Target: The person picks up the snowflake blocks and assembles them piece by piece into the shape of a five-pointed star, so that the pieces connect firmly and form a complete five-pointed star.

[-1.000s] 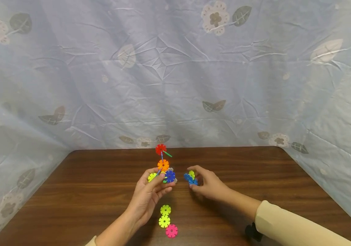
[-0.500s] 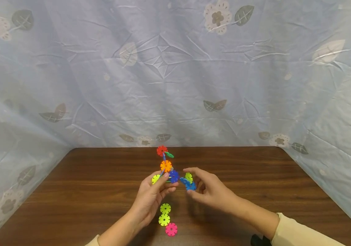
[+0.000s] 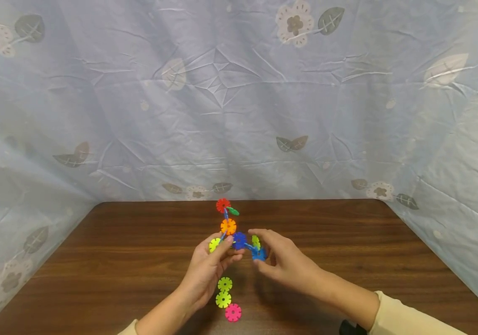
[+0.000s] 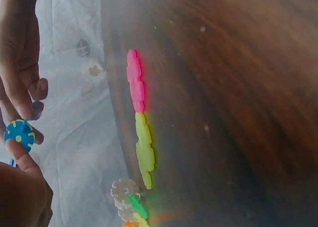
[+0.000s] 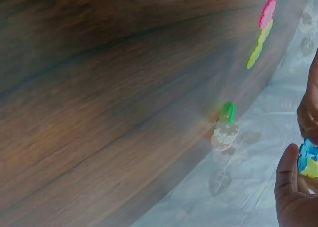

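My left hand [image 3: 207,267] pinches a built-up piece of notched plastic discs between thumb and fingers. From it rise an orange disc [image 3: 228,227] and a red disc [image 3: 223,205], with a green disc [image 3: 233,211] jutting out beside the red one. A dark blue disc [image 3: 239,240] faces the other hand. My right hand [image 3: 286,258] grips a small cluster with a light blue disc [image 3: 259,254] and a yellow-green disc [image 3: 256,241]. The cluster meets the dark blue disc's edge in the head view. Clear discs [image 5: 225,133] show on the assembly in the right wrist view.
Below the hands, two yellow-green discs [image 3: 223,299] and a pink disc [image 3: 233,312] lie in a row on the brown wooden table [image 3: 138,260]. A patterned grey-blue curtain [image 3: 239,116] hangs behind and at both sides. A black object [image 3: 349,327] is by the right sleeve.
The gap between the two pieces has closed: the left hand's assembly shifted slightly right, and the right hand brought its light blue cluster left to the dark blue disc.
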`<state>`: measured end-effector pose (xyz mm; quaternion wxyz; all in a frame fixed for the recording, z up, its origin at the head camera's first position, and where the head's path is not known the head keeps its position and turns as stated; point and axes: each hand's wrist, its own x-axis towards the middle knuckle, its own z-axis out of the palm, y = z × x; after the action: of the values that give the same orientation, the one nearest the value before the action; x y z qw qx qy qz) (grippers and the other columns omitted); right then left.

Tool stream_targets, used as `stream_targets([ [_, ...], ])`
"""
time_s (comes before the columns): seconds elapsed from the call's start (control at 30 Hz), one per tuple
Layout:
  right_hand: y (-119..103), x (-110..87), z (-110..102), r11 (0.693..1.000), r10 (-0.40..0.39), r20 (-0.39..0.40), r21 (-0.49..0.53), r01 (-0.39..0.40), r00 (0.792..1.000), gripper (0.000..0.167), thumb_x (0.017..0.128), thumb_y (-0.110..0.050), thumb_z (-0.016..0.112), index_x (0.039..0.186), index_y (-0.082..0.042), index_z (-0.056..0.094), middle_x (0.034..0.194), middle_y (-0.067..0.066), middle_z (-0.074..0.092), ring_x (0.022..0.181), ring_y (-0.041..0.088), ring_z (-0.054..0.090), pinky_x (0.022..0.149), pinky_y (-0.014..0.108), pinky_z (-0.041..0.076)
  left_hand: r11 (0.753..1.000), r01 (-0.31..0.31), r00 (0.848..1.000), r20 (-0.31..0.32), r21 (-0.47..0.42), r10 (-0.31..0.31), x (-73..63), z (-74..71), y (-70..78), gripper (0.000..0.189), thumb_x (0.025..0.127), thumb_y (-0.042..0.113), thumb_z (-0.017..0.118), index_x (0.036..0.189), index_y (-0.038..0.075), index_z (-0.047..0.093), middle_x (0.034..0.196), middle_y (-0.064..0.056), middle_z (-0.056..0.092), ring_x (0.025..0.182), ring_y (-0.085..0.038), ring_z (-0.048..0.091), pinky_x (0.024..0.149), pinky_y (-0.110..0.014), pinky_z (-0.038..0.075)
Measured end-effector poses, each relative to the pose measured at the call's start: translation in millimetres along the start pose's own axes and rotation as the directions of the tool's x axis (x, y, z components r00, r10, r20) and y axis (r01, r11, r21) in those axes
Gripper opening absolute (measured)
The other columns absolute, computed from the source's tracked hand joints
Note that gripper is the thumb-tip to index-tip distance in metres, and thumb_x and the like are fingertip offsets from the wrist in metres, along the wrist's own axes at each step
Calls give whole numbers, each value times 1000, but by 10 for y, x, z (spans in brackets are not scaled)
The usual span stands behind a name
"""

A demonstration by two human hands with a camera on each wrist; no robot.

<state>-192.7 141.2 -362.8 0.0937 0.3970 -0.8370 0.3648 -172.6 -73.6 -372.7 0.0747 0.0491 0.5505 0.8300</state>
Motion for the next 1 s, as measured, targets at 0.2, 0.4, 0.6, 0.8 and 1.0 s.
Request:
stream_targets([
  [0.2, -29, 17, 36, 996, 74, -35, 58, -72, 997, 56, 92, 1, 74, 144, -6, 55, 96, 6, 67, 74, 1, 60, 64, 19, 58, 1000, -25, 999, -32, -11, 25, -6, 13, -6, 27, 107, 16, 59, 125, -3, 53, 94, 2, 73, 86, -8, 72, 87, -21, 63],
  [0.4, -11, 45, 32, 958, 123, -24, 263, -113, 992, 57, 96, 1, 72, 149, -5, 52, 109, 22, 74, 86, 9, 72, 68, 25, 64, 997, -27, 998, -65, -68, 22, -2, 9, 7, 28, 108, 17, 57, 128, -3, 51, 93, 1, 72, 84, -7, 73, 87, -20, 63],
  [0.6, 18, 73, 32, 876, 153, 39, 458, -154, 987, 58, 98, 3, 66, 152, -5, 46, 103, 29, 74, 73, 7, 73, 62, 35, 66, 997, -30, 997, -67, -77, 25, 1, -5, 9, 30, 108, 17, 57, 129, -3, 51, 94, 2, 71, 85, -6, 72, 88, -20, 62],
  [0.8, 22, 84, 58, 851, 137, 37, 508, -137, 990, 57, 99, -1, 68, 152, -2, 48, 115, 31, 71, 76, 11, 73, 64, 41, 66, 995, -41, 997, -70, -93, 35, -2, 2, 12, 25, 107, 15, 57, 126, -2, 52, 95, 1, 71, 84, -6, 70, 87, -19, 62],
  [1.0, 10, 92, 98, 821, 151, -5, 558, -123, 988, 48, 104, -8, 63, 150, 0, 51, 102, 37, 72, 81, 13, 76, 70, 43, 67, 987, -68, 995, -85, -142, 56, 3, 35, 8, 13, 105, 12, 60, 113, 3, 57, 94, 1, 68, 83, -6, 66, 85, -17, 62],
])
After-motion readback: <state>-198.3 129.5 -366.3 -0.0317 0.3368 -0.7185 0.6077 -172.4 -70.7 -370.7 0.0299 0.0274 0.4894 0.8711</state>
